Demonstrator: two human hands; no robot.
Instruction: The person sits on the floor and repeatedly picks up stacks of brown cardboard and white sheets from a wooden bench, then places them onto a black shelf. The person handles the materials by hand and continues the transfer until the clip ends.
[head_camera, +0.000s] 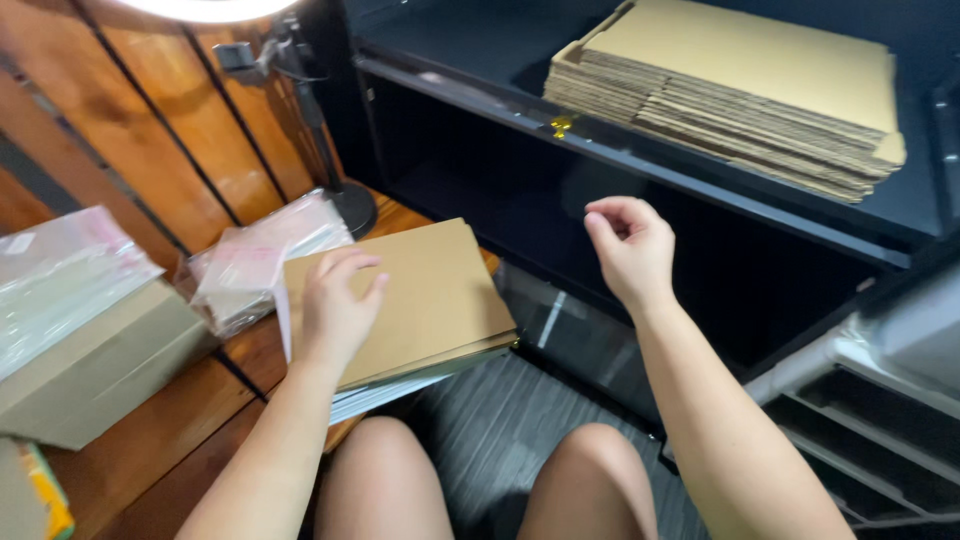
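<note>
Resting left hand (335, 305) on one flat carton (420, 290).

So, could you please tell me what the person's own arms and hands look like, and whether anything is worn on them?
Both arms are bare up to the edge of the picture: no sleeves show. The left hand and the right hand wear no gloves, and no rings, watch or bracelets can be seen. The nails look short and unpainted.
</note>
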